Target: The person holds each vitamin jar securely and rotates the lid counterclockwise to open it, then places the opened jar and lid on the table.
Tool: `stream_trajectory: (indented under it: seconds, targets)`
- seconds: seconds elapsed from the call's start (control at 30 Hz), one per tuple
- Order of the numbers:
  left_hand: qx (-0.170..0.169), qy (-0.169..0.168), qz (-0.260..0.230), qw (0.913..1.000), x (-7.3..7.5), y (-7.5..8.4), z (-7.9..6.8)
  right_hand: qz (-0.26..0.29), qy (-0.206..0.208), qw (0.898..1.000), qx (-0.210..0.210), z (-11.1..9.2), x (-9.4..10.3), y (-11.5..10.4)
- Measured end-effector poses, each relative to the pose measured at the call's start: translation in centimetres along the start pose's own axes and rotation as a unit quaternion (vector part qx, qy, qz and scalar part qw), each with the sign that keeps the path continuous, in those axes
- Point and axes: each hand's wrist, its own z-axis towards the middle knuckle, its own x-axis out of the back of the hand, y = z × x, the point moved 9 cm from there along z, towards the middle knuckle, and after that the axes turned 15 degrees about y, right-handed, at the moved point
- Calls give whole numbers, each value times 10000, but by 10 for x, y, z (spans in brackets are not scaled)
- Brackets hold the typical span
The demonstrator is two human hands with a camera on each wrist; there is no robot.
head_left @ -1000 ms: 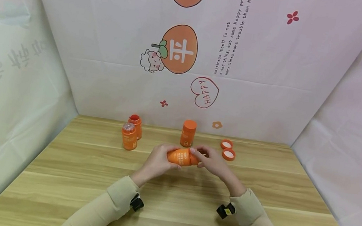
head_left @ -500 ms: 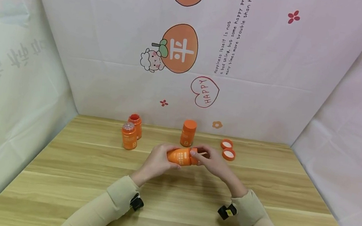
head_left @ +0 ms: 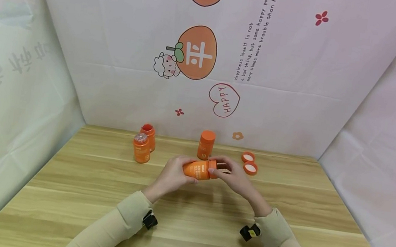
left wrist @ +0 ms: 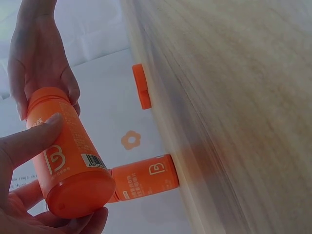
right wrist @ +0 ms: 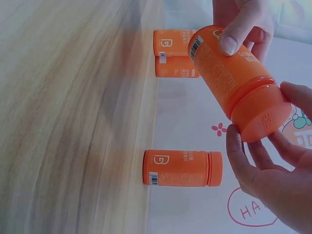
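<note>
An orange bottle (head_left: 197,170) with white lettering lies tilted above the table, its cap end toward the right. My left hand (head_left: 173,177) grips its body, the thumb lying along the side in the left wrist view. With the fingertips of my right hand (head_left: 236,179) I pinch the orange cap (right wrist: 262,113), which sits on the bottle's neck. Behind my hands a capped orange bottle (head_left: 206,146) stands upright. At the left stand two uncapped bottles: the front bottle (head_left: 141,149) has a silvery top, and the rear bottle (head_left: 151,137) shows an open mouth.
Two loose orange caps, a back cap (head_left: 247,157) and a front cap (head_left: 250,168), lie with white insides up at the right rear. The wooden table (head_left: 190,239) meets a printed white backdrop (head_left: 277,121) behind, with white sheets on both sides.
The fingers of my right hand have shifted around the cap, and its wrist has moved slightly right. My left hand keeps its hold on the bottle, almost unmoved.
</note>
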Motion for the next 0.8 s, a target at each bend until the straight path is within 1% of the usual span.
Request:
stream_trajectory:
  seconds: [0.23,0.4,0.5,0.63,0.8]
  targets:
    - [-29,3,-2,10000,1,1,-1,355,-46,9992,161,-2,0,-4]
    - [-127,0,-2,9999,0,3,-1,533,-26,9977,423,-1,0,-5]
    - [-131,-12,-13,9999,0,3,-1,613,-63,9961,627,-1,0,-7]
    - [-77,-29,13,10000,-1,1,-1,652,-143,9950,743,-2,-1,-8]
    - [-125,-29,69,9999,-2,0,-1,741,-201,9930,898,-3,-1,-9]
